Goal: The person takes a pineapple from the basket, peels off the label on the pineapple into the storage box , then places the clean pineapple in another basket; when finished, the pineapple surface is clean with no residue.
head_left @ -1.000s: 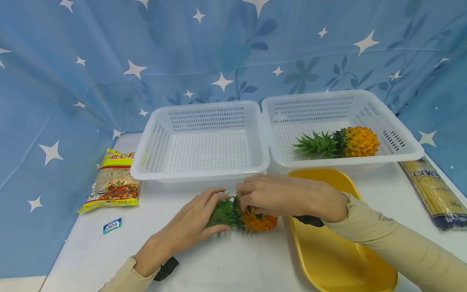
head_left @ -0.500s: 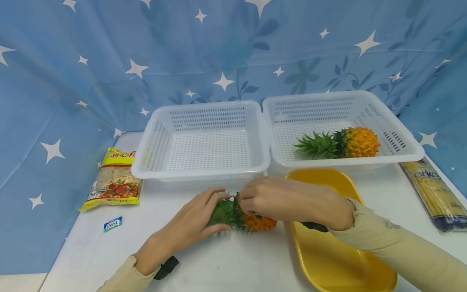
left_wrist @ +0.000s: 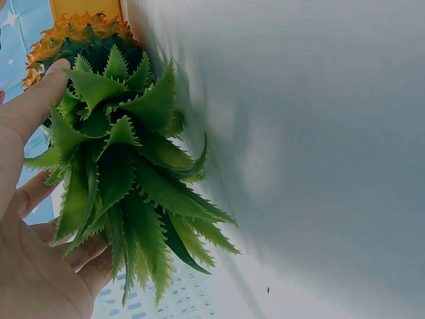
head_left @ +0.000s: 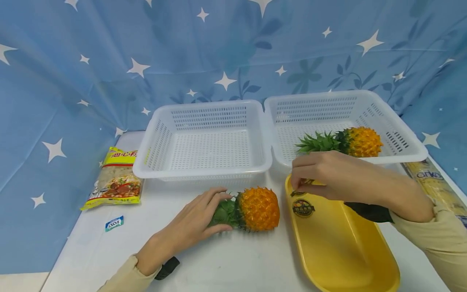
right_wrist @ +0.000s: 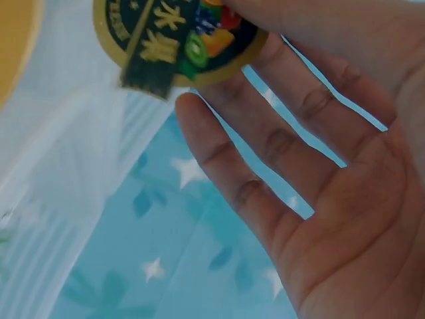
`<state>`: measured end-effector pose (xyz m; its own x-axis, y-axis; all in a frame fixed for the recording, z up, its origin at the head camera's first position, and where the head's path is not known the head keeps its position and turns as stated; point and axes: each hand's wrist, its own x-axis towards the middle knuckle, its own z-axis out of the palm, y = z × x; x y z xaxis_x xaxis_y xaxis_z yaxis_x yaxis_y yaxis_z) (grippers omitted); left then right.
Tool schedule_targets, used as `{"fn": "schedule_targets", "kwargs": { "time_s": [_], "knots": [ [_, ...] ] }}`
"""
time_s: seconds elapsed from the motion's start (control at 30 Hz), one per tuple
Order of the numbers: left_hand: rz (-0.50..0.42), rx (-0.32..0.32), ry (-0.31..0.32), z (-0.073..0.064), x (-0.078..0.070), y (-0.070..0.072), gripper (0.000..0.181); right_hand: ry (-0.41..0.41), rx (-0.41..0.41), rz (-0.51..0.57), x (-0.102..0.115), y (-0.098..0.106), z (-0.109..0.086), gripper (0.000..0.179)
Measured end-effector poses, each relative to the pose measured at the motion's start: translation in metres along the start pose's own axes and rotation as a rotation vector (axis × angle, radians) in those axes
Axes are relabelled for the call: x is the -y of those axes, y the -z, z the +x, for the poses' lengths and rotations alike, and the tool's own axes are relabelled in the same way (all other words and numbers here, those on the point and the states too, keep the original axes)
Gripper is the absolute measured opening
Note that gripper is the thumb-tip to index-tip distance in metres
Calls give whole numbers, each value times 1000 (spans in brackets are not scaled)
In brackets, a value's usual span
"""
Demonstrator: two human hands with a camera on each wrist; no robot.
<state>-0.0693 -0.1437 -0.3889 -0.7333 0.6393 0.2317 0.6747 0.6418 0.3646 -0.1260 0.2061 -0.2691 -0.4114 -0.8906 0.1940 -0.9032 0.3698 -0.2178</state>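
My left hand (head_left: 197, 221) holds a toy-like pineapple (head_left: 260, 209) by its green crown, thumb and fingers to either side of the leaves. The orange fruit lies on the white table, pointing right. In the left wrist view the spiky leaves (left_wrist: 126, 166) fill the space beside the palm. My right hand (head_left: 328, 176) is over the far end of the yellow basin (head_left: 339, 243), pinching a round dark label sticker (right_wrist: 179, 46) with gold edging and fruit pictures. Its other fingers are spread out in the right wrist view. A similar round sticker (head_left: 303, 207) is on the inside of the basin.
Two white slotted baskets stand behind: the left basket (head_left: 204, 174) and the right basket (head_left: 277, 105), which contains another pineapple (head_left: 365, 142). At left lie a noodle bag (head_left: 116, 178) and a small packet (head_left: 114, 223). A pasta packet (head_left: 430, 174) lies at far right.
My right hand has moved right from the pineapple to over the basin with the sticker, uncovering the orange fruit. My left hand stays at the crown.
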Motion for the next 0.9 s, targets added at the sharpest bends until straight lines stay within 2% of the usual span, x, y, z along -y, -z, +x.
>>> {"fn": "schedule_targets", "kwargs": {
  "time_s": [0.1, 0.23, 0.33, 0.43, 0.73, 0.9],
  "knots": [
    [0, -1, -1, 0, 0, 0, 69, -72, 25, 50, -9, 2, -20, 33],
    [-1, -4, 1, 0, -1, 0, 68, -100, 46, 175, -21, -6, -40, 38],
    [-1, -8, 0, 0, -1, 1, 67, -124, 84, 273, -28, -13, -51, 38],
    [1, -10, 0, 0, -1, 1, 67, -183, 146, 336, -32, -20, -60, 34],
    [-5, -3, 16, 0, -2, -1, 67, -274, 317, 527, -36, -48, -69, 20],
    [-12, 2, 20, -1, -2, -1, 67, -341, 371, 515, -36, -64, -69, 25]
  ]
}}
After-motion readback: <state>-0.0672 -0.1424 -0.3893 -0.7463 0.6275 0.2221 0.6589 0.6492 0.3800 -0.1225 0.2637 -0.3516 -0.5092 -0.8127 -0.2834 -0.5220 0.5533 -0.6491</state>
